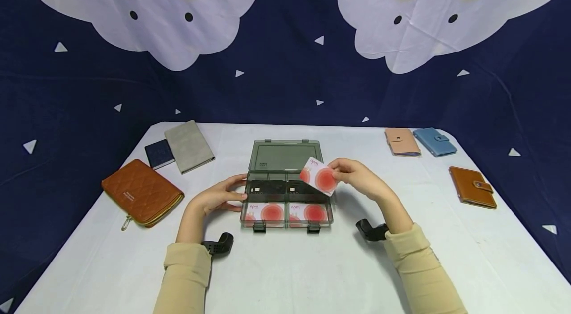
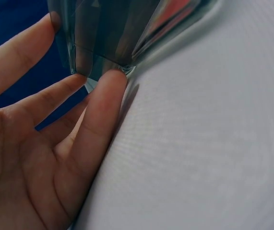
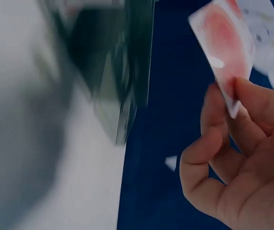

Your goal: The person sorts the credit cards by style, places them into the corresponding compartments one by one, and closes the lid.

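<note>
My right hand (image 1: 357,178) pinches a white and red card (image 1: 318,176) by its right edge, between thumb and fingers. Tilted, the card hangs above the right side of a grey-green see-through plastic box (image 1: 286,225), whose lid (image 1: 284,156) lies back. Red-and-white cards (image 1: 265,213) lie in the two front compartments, dark cards (image 1: 266,188) in the two back ones. At the box's left wall rests my left hand (image 1: 218,198), fingers spread. In the left wrist view its fairly straight fingers (image 2: 105,100) touch the box wall.
On the left of the white table lie a brown quilted zip wallet (image 1: 142,192), a dark blue booklet (image 1: 159,154) and a grey notebook (image 1: 189,146). To the right are a pink card holder (image 1: 402,142), a blue one (image 1: 434,141) and a brown one (image 1: 471,187).
</note>
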Tool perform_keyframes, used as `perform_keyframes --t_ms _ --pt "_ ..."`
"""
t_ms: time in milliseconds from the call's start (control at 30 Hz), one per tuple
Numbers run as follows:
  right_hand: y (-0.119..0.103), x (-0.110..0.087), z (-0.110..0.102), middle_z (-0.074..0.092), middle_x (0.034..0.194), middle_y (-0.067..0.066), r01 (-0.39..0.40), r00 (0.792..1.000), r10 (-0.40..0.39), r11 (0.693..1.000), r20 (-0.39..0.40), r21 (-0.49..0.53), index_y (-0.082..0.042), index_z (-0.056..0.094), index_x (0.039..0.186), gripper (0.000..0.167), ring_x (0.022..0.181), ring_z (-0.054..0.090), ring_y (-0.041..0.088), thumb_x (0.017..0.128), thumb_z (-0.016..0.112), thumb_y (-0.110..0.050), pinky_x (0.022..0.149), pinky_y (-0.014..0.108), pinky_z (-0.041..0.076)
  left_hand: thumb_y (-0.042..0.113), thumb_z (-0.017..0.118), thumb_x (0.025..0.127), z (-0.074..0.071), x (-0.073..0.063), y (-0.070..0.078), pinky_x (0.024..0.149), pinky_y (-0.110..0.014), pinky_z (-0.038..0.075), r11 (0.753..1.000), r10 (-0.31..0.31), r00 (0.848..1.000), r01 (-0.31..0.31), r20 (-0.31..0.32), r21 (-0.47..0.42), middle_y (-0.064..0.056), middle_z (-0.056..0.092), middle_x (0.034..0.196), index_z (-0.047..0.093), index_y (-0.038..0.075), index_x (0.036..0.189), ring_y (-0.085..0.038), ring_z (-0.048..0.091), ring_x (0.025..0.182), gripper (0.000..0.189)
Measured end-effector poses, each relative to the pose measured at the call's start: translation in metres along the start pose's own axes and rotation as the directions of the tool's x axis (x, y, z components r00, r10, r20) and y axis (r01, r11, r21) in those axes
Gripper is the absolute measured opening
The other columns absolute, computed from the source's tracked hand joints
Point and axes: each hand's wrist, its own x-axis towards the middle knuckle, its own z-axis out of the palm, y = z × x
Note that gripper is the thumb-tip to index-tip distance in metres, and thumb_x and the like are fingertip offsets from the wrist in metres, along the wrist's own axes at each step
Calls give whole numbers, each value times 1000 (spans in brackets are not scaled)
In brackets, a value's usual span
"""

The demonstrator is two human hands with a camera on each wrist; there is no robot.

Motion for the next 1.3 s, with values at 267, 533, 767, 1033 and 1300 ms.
perform_keyframes --t_ms 267,533,767,1033,1300 --pt "-15 1 36 64 85 3 56 997 -36 932 62 -358 -7 65 93 12 79 56 16 85 59 0 70 32 45 7 60 86 -1 -1 0 82 -42 52 1000 -2 1000 2 -4 -3 -24 16 149 16 2 147 -26 53 106 75" --pt "-19 3 52 65 73 -7 42 999 -25 813 38 -581 -14 64 81 16 71 57 10 77 68 0 72 38 30 6 60 86 -2 -2 1 82 -42 52 1000 -1 1000 0 -10 -5 -24 16 149 16 2 147 -24 54 105 75" --pt "-22 2 51 62 75 -9 144 989 -79 735 128 -663 -18 68 75 11 68 52 8 77 72 -7 70 37 36 6 60 87 -3 -3 0 82 -42 52 1000 -1 1000 1 -9 -9 -24 15 150 15 2 147 -25 52 106 75" --pt "-1 25 18 63 91 11 -14 999 -7 889 -45 -458 -1 62 110 24 79 57 23 89 59 -12 68 37 48 7 61 87 -2 0 -2 81 -41 52 1000 8 1000 -8 6 -16 -24 16 149 17 3 147 -22 54 103 75" --pt "36 70 3 53 86 6 -367 929 355 920 106 140 5 12 144 61 71 53 10 97 43 -18 67 26 50 6 62 85 0 -2 0 82 -41 52 1000 2 1000 -2 4 -24 -24 17 149 18 2 147 -21 53 102 76"
